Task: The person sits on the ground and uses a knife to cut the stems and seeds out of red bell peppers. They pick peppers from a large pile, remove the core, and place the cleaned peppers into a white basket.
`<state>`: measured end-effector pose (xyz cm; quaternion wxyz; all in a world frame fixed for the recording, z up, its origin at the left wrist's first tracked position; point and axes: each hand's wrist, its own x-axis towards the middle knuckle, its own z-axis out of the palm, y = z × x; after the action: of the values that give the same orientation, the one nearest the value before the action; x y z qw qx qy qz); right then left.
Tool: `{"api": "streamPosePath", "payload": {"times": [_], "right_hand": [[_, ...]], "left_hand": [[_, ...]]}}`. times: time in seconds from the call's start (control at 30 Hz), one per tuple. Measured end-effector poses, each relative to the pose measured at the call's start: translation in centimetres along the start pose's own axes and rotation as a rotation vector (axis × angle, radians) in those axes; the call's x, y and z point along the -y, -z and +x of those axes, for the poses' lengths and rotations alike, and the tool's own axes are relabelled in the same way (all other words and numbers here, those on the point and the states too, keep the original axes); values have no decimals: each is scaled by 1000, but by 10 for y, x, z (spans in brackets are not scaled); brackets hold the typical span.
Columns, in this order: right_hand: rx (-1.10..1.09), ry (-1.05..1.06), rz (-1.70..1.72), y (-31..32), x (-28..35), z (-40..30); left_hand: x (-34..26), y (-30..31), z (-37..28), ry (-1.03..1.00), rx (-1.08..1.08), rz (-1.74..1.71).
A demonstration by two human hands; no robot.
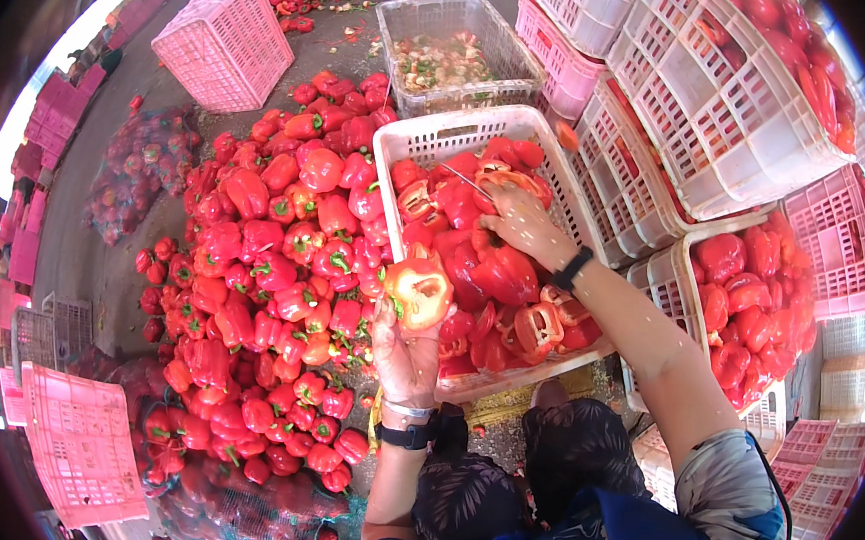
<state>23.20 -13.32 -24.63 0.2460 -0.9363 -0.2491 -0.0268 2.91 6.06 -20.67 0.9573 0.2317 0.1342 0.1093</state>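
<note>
My left hand (405, 355) is palm up, with its fingers around a red bell pepper (419, 293) that is cut open and shows its pale inside. This pepper is over the near left rim of a white plastic crate (454, 121). Inside the crate lie cut and hollowed red bell peppers (504, 271). My right hand (522, 220) is low over them, and its fingertips are at the peppers. A thin-bladed knife (467, 181) sticks out from that hand toward the far left; its handle is hidden. Small pale seeds cling to my right hand and forearm.
To the left spreads a big heap of whole red peppers (253, 257). Mesh sacks (139, 167) of peppers and pink crates (226, 41) stand around it. Beyond my crate is a tub of pepper scraps (447, 64). Stacked crates (715, 102) rise close on the right.
</note>
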Motion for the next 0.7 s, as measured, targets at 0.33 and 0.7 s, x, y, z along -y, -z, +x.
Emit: {"api": "streamPosePath", "payload": {"times": [0.33,0.7], "right_hand": [[17,-16,181,1,2,40],[-50,110,576,104,100,-108]], "left_hand": [[1,-14,-8,87,156,59],[23,-29,-18,116,81,307]]}}
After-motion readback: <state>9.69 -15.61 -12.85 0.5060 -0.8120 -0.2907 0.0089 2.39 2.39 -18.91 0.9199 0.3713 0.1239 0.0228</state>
